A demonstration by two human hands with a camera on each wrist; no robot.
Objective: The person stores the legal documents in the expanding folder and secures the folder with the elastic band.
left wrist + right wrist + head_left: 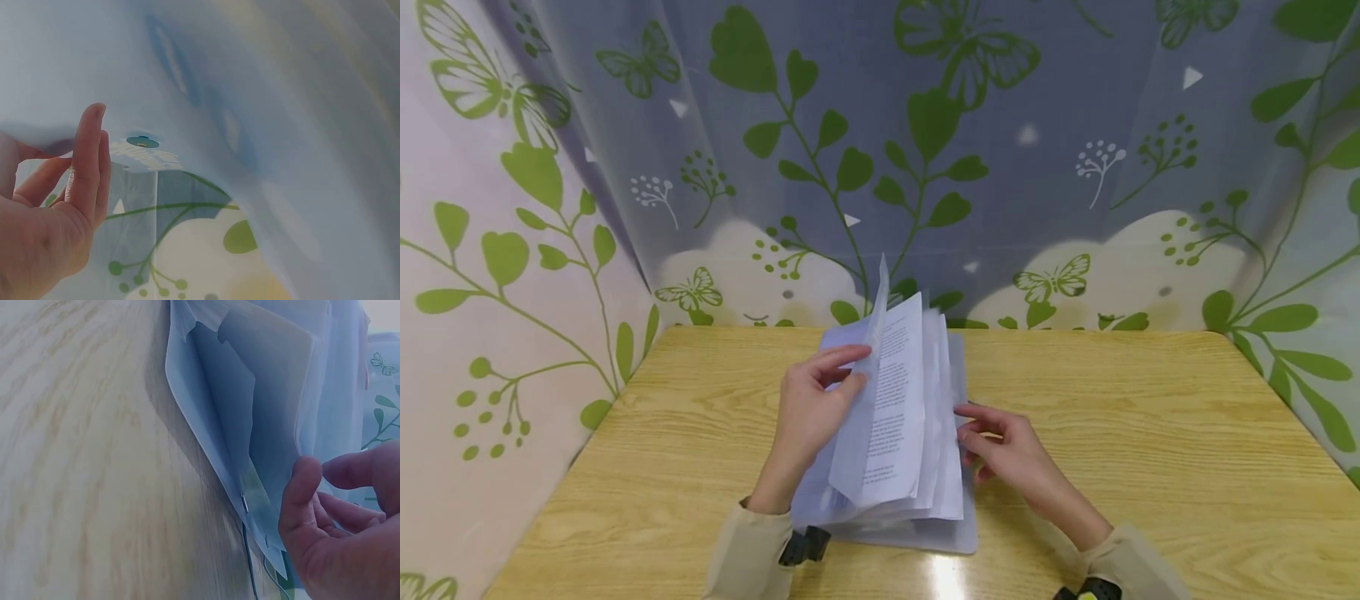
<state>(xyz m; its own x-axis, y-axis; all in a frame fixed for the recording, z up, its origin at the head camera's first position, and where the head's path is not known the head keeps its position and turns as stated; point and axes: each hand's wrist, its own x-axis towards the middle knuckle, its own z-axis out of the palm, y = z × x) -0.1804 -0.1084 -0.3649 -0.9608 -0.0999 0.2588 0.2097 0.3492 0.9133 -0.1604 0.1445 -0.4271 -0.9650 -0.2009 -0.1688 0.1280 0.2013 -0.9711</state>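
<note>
A translucent bluish document folder (968, 525) lies on the table with printed paper sheets (898, 417) fanned up inside it. My left hand (816, 400) pinches the raised clear cover (857, 454) of the folder between thumb and fingers. A small teal disc (142, 142) shows on that cover in the left wrist view, close to the left fingers (90, 162). At the folder's right edge, my right hand (1007, 450) pinches the edges of the sheets with thumb and forefinger. Thin dark cords (248, 562) hang from the folder's edge in the right wrist view.
The wood-grain table (1112, 392) spreads to both sides of the folder. Behind it hangs a blue curtain (1037, 167) printed with green leaves and butterflies, and a pale one (482, 292) is at the left. Dark wrist cameras (805, 546) sit at both cuffs.
</note>
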